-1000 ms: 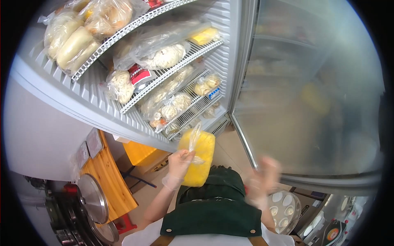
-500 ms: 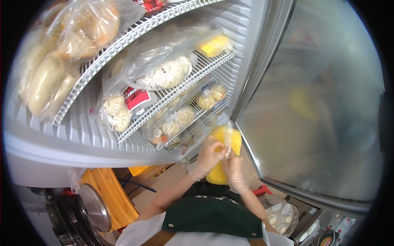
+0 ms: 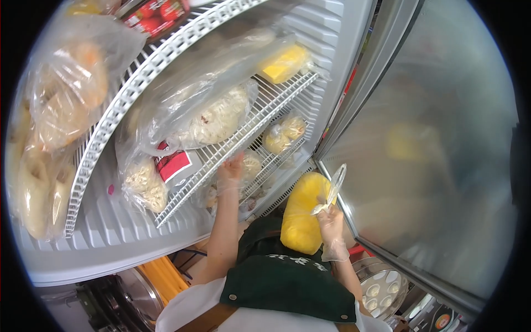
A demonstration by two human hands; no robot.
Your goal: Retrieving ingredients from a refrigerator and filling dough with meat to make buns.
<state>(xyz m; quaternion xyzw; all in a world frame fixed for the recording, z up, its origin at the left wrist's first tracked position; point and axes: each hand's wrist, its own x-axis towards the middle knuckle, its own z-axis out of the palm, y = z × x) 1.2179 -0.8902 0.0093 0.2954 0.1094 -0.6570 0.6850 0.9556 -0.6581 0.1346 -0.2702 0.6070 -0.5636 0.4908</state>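
My right hand [image 3: 331, 229], in a clear plastic glove, is closed on the knotted neck of a clear plastic bag full of something yellow [image 3: 304, 213]. The bag hangs in front of my dark green apron, its loose plastic end sticking up above the knot. My left hand [image 3: 230, 172], gloved as well, reaches to the front edge of a white wire shelf [image 3: 213, 157] in the fridge. Its fingers look loosely apart, with nothing visible in them. Beside it, on the shelf below, lies a bag of pale round pieces [image 3: 251, 166], partly hidden by the hand.
Bags of pale food [image 3: 215, 119] and a yellow block [image 3: 285, 63] fill the wire shelf. Bagged buns [image 3: 66, 94] lie on the upper left shelf. The glass door [image 3: 420, 144] stands ajar at right. A round tray with white pieces [image 3: 381, 290] is low at right.
My left hand has let go of the yellow bag's neck and moved up and left to the fridge shelf. My right hand keeps the bag. The view has come closer to the shelves.
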